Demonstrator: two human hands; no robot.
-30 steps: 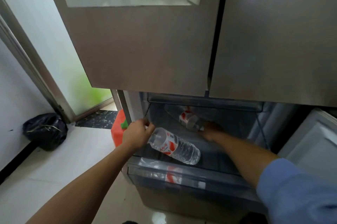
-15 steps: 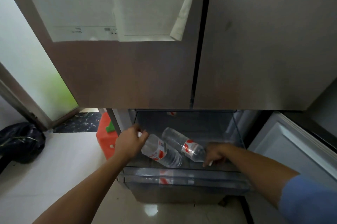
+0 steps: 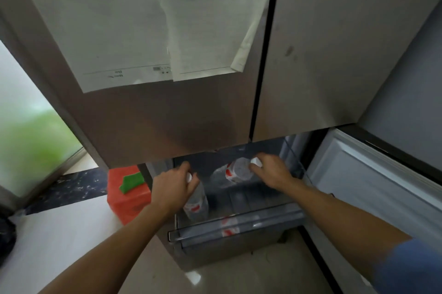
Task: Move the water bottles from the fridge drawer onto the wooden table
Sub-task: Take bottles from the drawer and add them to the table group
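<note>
Two clear water bottles with red-and-white labels are over the open fridge drawer (image 3: 229,228). My left hand (image 3: 173,187) grips the neck of the left bottle (image 3: 197,204), which hangs almost upright with its white cap at my fingers. My right hand (image 3: 271,170) holds the cap end of the right bottle (image 3: 230,172), which is tilted with its base pointing left and down. Both bottles are lifted off the drawer's floor. The wooden table is out of view.
The closed upper fridge doors (image 3: 191,114), with white papers taped on, hang just above my hands. An open white door (image 3: 373,174) stands at the right. A red box with a green piece (image 3: 128,188) sits left of the drawer. Tiled floor lies below.
Both hands have raised their bottles out of the drawer. The left bottle has swung from lying to nearly upright. My head has lifted, so more of the upper doors shows.
</note>
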